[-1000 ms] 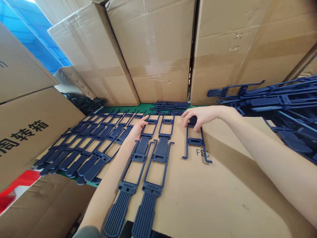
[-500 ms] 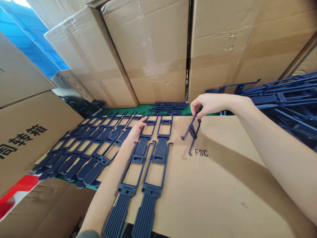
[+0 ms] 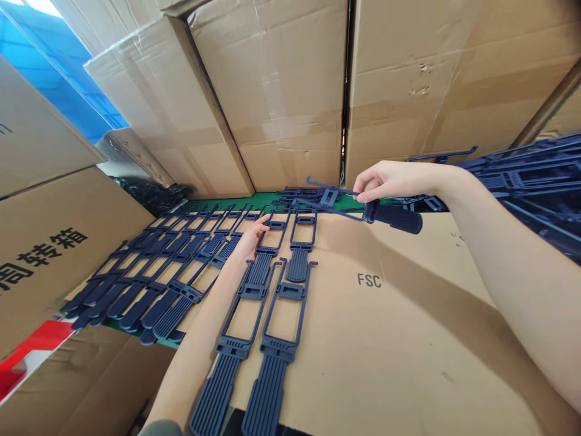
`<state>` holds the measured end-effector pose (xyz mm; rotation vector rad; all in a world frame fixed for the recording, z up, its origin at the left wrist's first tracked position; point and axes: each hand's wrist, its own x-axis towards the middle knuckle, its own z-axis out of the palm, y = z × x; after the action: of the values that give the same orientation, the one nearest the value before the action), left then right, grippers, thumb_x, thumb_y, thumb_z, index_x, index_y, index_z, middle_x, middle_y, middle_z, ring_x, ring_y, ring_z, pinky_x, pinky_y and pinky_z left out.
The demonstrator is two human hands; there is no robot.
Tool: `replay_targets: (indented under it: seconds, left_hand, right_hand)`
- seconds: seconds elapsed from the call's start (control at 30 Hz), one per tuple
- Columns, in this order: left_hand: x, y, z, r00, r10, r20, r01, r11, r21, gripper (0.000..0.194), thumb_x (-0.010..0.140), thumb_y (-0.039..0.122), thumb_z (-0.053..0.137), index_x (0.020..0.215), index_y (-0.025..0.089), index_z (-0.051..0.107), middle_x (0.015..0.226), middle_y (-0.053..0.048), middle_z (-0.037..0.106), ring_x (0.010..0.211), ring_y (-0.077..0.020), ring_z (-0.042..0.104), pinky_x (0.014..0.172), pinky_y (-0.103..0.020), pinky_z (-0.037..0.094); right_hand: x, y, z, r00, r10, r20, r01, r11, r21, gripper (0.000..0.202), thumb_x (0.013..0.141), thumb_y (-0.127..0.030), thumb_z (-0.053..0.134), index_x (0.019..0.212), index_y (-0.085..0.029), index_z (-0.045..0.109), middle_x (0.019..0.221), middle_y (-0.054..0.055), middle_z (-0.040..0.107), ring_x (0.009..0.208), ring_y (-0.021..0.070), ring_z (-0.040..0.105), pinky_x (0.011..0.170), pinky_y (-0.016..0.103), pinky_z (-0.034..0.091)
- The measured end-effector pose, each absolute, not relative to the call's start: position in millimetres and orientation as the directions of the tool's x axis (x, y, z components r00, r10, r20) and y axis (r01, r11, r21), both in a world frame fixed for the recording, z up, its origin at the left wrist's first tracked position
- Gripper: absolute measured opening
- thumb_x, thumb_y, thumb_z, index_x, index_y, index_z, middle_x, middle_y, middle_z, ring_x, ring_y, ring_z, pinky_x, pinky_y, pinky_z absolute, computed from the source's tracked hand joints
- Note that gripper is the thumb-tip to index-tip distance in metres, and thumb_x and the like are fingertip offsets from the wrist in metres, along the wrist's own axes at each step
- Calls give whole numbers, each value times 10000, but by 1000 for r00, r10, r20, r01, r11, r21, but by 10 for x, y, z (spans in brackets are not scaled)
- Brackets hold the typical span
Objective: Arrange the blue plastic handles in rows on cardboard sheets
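Two hands are well apart before us: our right hand [image 3: 371,183] pinches a bracket [image 3: 373,211] between thumb and fingers, held up near the far edge of the cardboard [image 3: 363,345]. Our fingers cover part of its frame, and one hooked end is hard to pick out against the dark heap [image 3: 302,195] behind. Our left hand [image 3: 254,237] lies at the edge of a flat bracket [image 3: 276,224]; we cannot tell whether it grips, and its forearm hides some of the left rows [image 3: 149,284]. The near pair [image 3: 270,375] is cut by the bottom edge, the pile [image 3: 521,180] by the right. The pinched bracket's long axis runs crosswise, dipping slightly rightward: its hooks point left, its solid tab [image 3: 397,219] right.
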<state>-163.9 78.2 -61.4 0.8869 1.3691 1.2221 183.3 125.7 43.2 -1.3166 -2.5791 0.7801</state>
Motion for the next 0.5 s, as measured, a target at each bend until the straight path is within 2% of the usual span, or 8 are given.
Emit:
replay_targets:
  seconds: [0.13,0.23,0.33,0.4,0.5]
  left_hand:
    - [-1633,781,-608,-175,960,-218,-111,201,973,728,699,146,523,1421,214,468,1032,-45,739,768,-209,704,564,-263,516]
    - [-1626,779,-597,-175,959,-223,-112,205,972,731,697,136,515,1423,211,466,1015,-45,742,758,-208,705,556,-261,515]
    - [-1616,766,-578,-178,958,-225,-108,208,972,727,701,135,526,1421,216,470,1011,-46,742,757,-214,706,539,-260,511]
    - [-1608,756,-565,-179,957,-226,-105,210,972,717,706,136,531,1416,219,477,1013,-46,741,767,-219,707,540,-260,514]
    - [-1599,747,-552,-183,956,-231,-102,216,971,711,711,136,520,1416,217,477,1012,-49,741,771,-219,708,552,-264,521]
  right_hand:
    - [1891,1332,360,-534,823,-194,788,401,-467,208,748,-307,647,932,-235,582,827,28,708,794,220,672,654,282,496]
    - [1888,1372,256,-456,816,-354,842,267,-470,175,737,-244,655,883,-228,561,778,41,698,747,216,679,641,288,517]
    - [1837,1384,158,-356,776,-521,888,107,-448,130,767,-290,651,836,-209,576,721,62,692,691,218,685,623,308,540]
    - [1769,1365,133,-290,763,-578,932,87,-353,159,794,-331,630,795,-173,611,696,88,693,679,223,690,628,318,548]
    - [1631,1300,160,-208,781,-589,977,136,-163,230,803,-322,614,705,-118,656,623,125,680,680,249,690,636,337,542]
